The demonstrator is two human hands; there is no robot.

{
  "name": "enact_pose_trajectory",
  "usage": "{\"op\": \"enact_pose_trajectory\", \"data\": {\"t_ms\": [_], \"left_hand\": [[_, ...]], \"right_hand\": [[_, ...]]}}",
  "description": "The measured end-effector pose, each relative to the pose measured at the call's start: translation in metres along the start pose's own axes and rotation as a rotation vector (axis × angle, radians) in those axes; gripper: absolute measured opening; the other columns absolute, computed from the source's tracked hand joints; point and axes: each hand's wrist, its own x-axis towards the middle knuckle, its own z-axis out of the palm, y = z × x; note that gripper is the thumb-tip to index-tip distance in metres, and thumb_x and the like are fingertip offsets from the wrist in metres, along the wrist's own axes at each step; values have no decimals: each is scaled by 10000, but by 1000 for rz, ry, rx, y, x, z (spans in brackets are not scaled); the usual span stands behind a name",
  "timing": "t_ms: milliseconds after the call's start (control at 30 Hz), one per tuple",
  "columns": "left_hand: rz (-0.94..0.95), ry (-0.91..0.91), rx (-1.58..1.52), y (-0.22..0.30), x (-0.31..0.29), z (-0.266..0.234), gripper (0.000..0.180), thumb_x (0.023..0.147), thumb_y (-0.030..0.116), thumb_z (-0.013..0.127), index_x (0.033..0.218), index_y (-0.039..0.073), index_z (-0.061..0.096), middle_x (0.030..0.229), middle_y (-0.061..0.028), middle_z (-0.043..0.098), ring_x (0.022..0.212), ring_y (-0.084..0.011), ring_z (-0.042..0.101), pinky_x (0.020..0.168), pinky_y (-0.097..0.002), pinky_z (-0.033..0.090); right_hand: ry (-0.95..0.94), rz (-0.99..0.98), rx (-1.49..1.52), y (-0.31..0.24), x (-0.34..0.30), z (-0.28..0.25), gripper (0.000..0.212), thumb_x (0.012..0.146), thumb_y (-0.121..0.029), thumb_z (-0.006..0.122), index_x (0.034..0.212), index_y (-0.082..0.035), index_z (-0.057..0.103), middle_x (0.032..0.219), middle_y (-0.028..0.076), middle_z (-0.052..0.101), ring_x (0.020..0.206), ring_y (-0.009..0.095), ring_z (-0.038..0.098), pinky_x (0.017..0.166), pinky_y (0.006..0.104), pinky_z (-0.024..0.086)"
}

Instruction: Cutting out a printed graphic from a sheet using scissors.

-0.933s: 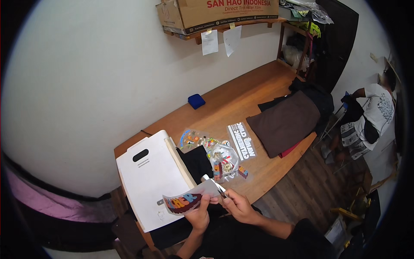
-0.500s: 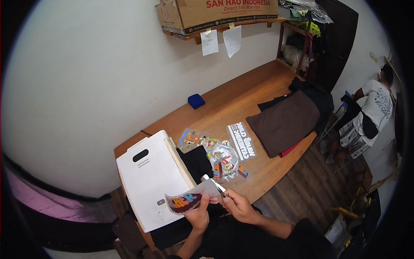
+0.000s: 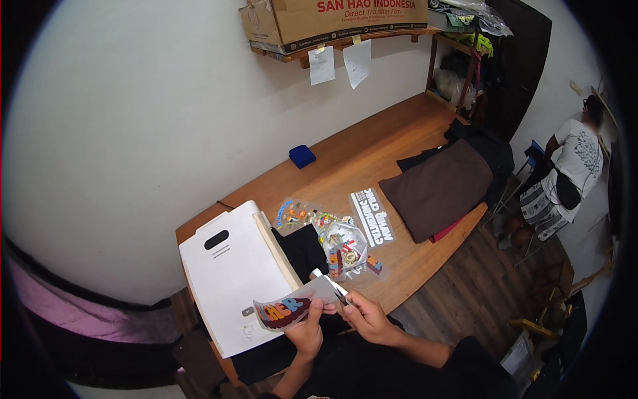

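My left hand (image 3: 308, 332) pinches a translucent sheet of transfer film (image 3: 286, 311) printed with colourful lettering in blue, orange and maroon. The film curls at its left end, over the white machine's front corner. At its right edge, my right hand (image 3: 367, 320) is closed round scissors (image 3: 337, 292), whose handles are mostly hidden by the fingers. The blades point up and left, against the film's edge. Beyond the hands, several printed clear films (image 3: 345, 243) lie overlapping on the table, next to a larger film with white lettering (image 3: 372, 217).
A white machine (image 3: 226, 266) stands at the wooden table's (image 3: 332, 159) left end, with black cloth (image 3: 302, 249) beside it. Folded brown cloth (image 3: 438, 189) lies right, a small blue cloth (image 3: 302, 156) near the wall. A cardboard box (image 3: 345, 23) sits on a shelf. Another person (image 3: 571, 169) stands far right.
My hands, the film and the scissors stay almost in the same place, with only a slight shift at the blades. The person at the far right has moved a little to the left.
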Motion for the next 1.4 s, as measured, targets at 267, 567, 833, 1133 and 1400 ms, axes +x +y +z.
{"op": "enact_pose_trajectory", "data": {"t_ms": [267, 567, 833, 1133, 1400], "left_hand": [[-20, 12, 11, -1, -1, 0, 193, 803, -14, 530, 978, -81, 483, 779, -157, 589, 622, -206, 603, 549, -283, 524], [-33, 6, 66, 0, -1, 2, 244, 809, 38, 539, 1013, -64, 451, 746, -142, 573, 575, -175, 581, 522, -262, 507], [-49, 6, 58, 0, 0, 2, 235, 812, 35, 535, 1010, -62, 454, 747, -138, 572, 574, -174, 580, 520, -258, 504], [-37, 8, 72, -1, 0, 1, 226, 810, 36, 538, 998, -65, 461, 746, -135, 574, 578, -175, 583, 519, -263, 507], [-52, -16, 102, -1, 1, -1, 220, 812, 30, 532, 997, -69, 468, 745, -144, 580, 584, -184, 588, 524, -271, 514]], "right_hand": [[-2, 1, 6, -1, -1, 0, 133, 866, -136, 459, 860, -3, 455, 592, 38, 425, 541, 83, 387, 480, 247, 345], [15, -15, -7, -6, -1, 1, 148, 876, -156, 441, 846, -11, 453, 591, 38, 442, 537, 83, 402, 484, 242, 357], [30, -15, -3, -8, 1, 0, 142, 872, -137, 443, 818, -6, 455, 570, 37, 434, 512, 88, 397, 465, 246, 349], [45, 41, 68, -7, 2, -1, 132, 873, -138, 440, 827, -14, 449, 553, 12, 420, 497, 68, 379, 448, 228, 322], [0, -1, 1, -9, 2, -3, 146, 876, -159, 443, 870, -13, 459, 560, 12, 417, 513, 59, 371, 450, 235, 323]]}}
